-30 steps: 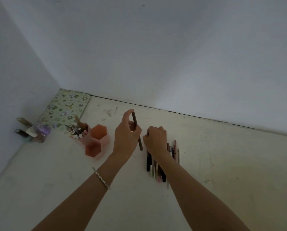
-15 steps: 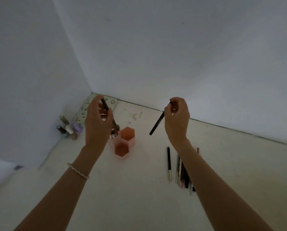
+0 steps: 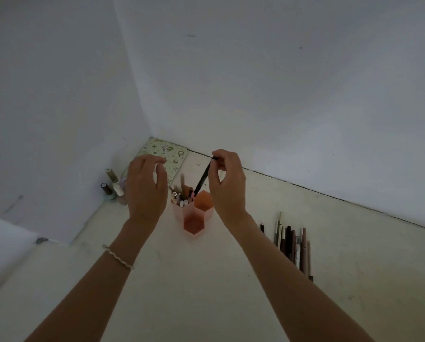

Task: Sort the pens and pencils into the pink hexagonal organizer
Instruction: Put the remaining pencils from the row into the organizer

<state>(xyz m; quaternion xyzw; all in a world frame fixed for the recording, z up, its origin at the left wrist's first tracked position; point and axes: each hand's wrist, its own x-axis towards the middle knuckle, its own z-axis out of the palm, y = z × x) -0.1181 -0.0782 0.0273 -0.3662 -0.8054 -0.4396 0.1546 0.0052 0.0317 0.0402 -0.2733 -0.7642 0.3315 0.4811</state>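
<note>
So the right hand has a black pen pinched at its top end between thumb and fingertips, and the pen hangs down at a slant with its lower tip right at the rim of the pink hexagonal organizer — about where the left back cell meets the right back one (can't tell which one it's actually in). The left hand hovers just left of the organizer, fingers loosely curled and spread, nothing in it. There's a beaded bracelet on that wrist.

The left back cell is already stuffed with pens and pencils; the front cell and the right back cell look empty. The rest of the loose pens lie in a row on the pale surface, off to the right — well apart from the organizer. In the corner there's a patterned tin and a few small bottles.
</note>
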